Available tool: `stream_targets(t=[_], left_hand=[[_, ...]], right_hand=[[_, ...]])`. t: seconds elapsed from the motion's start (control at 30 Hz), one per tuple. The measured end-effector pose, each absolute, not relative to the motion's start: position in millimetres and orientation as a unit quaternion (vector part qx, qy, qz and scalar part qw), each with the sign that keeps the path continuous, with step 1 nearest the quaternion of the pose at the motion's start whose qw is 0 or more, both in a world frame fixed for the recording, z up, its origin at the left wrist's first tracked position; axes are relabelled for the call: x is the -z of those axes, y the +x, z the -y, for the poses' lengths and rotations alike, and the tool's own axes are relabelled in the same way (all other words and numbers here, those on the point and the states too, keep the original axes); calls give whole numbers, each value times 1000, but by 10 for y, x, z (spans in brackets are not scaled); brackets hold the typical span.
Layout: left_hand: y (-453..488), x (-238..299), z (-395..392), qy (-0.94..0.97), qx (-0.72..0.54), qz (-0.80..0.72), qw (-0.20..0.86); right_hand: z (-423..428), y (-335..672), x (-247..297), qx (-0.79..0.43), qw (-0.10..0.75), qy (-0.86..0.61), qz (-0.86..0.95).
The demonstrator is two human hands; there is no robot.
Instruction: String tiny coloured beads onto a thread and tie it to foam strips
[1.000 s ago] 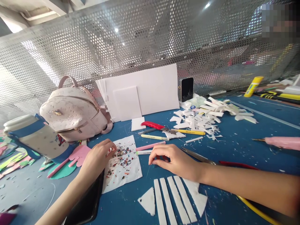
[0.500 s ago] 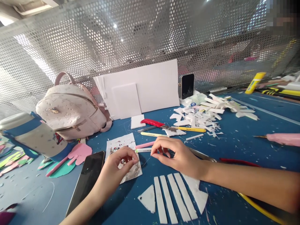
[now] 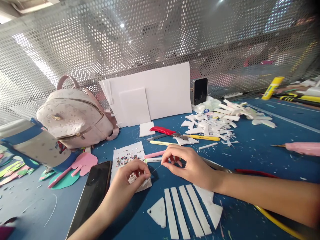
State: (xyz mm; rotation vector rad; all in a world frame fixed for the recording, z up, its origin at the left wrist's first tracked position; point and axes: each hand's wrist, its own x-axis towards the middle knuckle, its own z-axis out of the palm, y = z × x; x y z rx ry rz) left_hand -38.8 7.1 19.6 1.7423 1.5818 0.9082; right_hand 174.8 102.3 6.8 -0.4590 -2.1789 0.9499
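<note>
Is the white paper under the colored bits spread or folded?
Spread out: the white paper shows its far edge and corners, with colored bits scattered over its face. The left hand hides some of its near part.

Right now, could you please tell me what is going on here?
A person's left hand and right hand, fingertips pinched, seem to hold a thin strand running between them. Nearer the camera on the blue table, four white strips lie side by side between a triangular white piece and a larger white piece. A paper sheet scattered with colourful bits lies partly hidden by the left hand.
</note>
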Motion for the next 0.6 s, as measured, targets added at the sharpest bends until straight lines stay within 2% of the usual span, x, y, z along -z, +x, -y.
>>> stream_targets(t=[0.6], left_hand=[[-398, -190, -68, 651, -340, -597, 323]], right_hand=[[-1000, 1751, -101, -376, 352, -179, 838]])
